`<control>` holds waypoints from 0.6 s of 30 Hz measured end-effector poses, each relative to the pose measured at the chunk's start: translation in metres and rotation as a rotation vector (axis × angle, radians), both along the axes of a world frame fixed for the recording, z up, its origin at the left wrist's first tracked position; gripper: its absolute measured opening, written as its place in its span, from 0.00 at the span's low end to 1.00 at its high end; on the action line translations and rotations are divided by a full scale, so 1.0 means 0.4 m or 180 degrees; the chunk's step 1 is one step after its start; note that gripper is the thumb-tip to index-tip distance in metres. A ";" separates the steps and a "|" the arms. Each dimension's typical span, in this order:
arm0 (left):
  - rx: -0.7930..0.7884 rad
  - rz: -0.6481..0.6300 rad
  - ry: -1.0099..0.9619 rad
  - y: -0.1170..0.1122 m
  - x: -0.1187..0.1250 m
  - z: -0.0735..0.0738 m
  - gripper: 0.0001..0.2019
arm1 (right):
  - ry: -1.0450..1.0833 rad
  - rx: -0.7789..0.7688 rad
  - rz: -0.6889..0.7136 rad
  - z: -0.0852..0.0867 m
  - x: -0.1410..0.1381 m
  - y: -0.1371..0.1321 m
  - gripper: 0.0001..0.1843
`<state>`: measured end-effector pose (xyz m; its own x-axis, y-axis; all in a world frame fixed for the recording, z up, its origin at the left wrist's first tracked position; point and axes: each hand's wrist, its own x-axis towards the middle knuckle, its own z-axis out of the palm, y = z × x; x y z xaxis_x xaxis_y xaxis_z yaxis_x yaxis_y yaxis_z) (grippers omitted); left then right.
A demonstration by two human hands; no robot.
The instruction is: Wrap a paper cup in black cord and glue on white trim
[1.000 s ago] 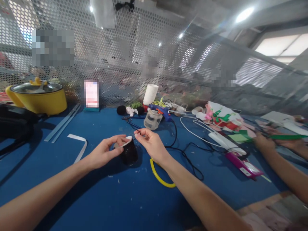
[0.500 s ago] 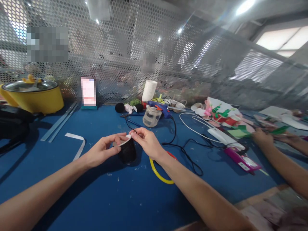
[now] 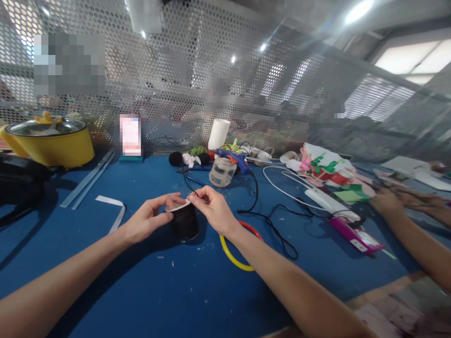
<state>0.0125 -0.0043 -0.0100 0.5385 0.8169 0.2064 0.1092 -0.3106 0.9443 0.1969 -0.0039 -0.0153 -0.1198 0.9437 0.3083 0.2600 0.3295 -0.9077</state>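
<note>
A spool of black cord (image 3: 184, 223) stands upright on the blue table (image 3: 148, 281), with a white top flange. My left hand (image 3: 150, 218) grips the spool's top rim, thumb and fingers closed on it. My right hand (image 3: 211, 209) pinches something thin at the rim's right edge, probably the end of the black cord; a black strand (image 3: 188, 184) runs up from there. A yellow and red ring (image 3: 236, 256) lies on the table just under my right wrist.
Behind the spool stand a clear jar (image 3: 221, 171), a blue glue gun (image 3: 234, 159) with black cable (image 3: 275, 225), and a white cup stack (image 3: 219, 134). A yellow pot (image 3: 49, 141) sits far left. Another person's hands (image 3: 394, 202) work at the right by coloured paper scraps (image 3: 327, 171).
My right hand has moved left from beside the spool onto its rim, fingers pinching there. The left hand has kept its grip on the spool.
</note>
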 end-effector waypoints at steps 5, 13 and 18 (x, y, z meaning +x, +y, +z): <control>0.0251 0.0206 0.0491 -0.022 0.020 0.020 0.07 | -0.0094 0.0073 -0.0103 0.009 -0.017 -0.018 0.09; 0.0413 0.0661 0.0522 -0.037 0.038 0.013 0.05 | -0.0434 0.0534 -0.0277 0.012 -0.036 -0.048 0.07; 0.0287 0.0525 0.0140 -0.035 0.038 0.001 0.06 | -0.0427 0.0587 -0.0288 0.011 -0.029 -0.052 0.07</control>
<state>0.0277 -0.0184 -0.0095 0.4090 0.8741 0.2620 0.2063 -0.3682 0.9066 0.1853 -0.0249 -0.0109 -0.0888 0.8817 0.4634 0.4100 0.4563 -0.7897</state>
